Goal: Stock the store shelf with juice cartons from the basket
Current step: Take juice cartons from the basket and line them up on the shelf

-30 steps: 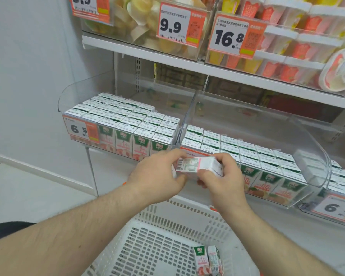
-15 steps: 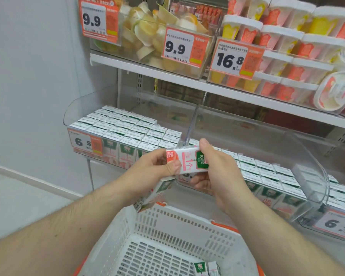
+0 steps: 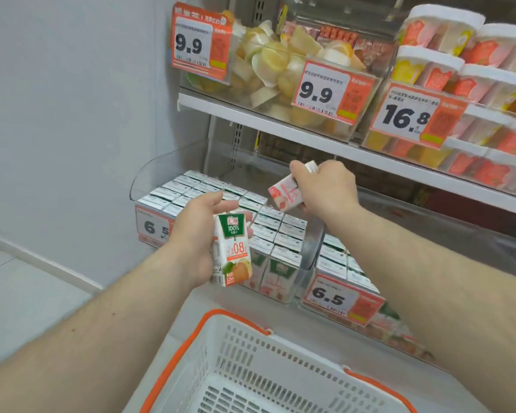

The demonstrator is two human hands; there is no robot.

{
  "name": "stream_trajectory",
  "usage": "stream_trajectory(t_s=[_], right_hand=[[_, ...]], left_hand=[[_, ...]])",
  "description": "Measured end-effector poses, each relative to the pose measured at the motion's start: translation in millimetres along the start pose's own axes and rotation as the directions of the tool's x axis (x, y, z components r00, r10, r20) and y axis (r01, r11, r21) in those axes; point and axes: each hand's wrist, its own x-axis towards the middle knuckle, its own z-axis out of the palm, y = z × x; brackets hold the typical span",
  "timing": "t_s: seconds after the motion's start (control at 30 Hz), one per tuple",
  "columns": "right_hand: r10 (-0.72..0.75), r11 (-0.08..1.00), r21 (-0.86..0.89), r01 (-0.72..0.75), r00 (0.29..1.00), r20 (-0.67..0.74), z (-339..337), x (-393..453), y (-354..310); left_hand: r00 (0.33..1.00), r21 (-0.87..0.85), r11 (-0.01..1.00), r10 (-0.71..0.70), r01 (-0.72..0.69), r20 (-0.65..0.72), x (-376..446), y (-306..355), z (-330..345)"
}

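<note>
My left hand (image 3: 195,234) holds an upright juice carton (image 3: 231,248), white with a green top and orange fruit print, in front of the left clear bin (image 3: 149,177). My right hand (image 3: 325,187) grips a second carton (image 3: 283,192), pink and white, tilted above the divider between the two bins. Rows of the same small cartons (image 3: 280,234) fill both bins on the lower shelf. The white basket (image 3: 251,347) with orange handles sits below my arms; its inside is mostly out of view.
An upper shelf (image 3: 280,126) carries clear bins of fruit cups and stacked tubs with price tags 9.9 and 16.8. Price tags reading 6.5 (image 3: 329,296) hang on the lower bins. A grey wall (image 3: 72,114) stands to the left.
My hands have parted, each with one carton: the left dropped slightly and turned its carton upright, the right rose toward the bins. The view moved closer and to the left.
</note>
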Motion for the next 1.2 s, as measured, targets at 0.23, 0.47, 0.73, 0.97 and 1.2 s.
stream_trajectory(t_s=[0.23,0.47,0.73,0.97,1.2], right_hand=[[-0.123,0.833,-0.516,0.202,0.975,0.184,49,36,2],[0.111,0.864,-0.490,0.119,0.904,0.414,79,58,8],[0.175,0.908,-0.411,0.085,0.813,0.555,78,58,-5],[0.180,0.904,-0.418,0.090,0.808,0.562,80,57,-1],[0.283,0.916,-0.393,-0.078,0.819,0.498,82,60,7]], left_hand=[[0.996,0.009,0.998,-0.069,0.070,-0.050,16,-1,-7],[0.996,0.093,0.992,-0.084,0.086,-0.033,22,-4,-8],[0.996,0.201,0.976,-0.069,0.080,-0.057,21,-7,-2],[0.997,0.206,0.976,-0.058,0.069,-0.059,22,-8,-2],[0.998,0.182,0.981,-0.053,0.060,-0.045,18,-8,-5]])
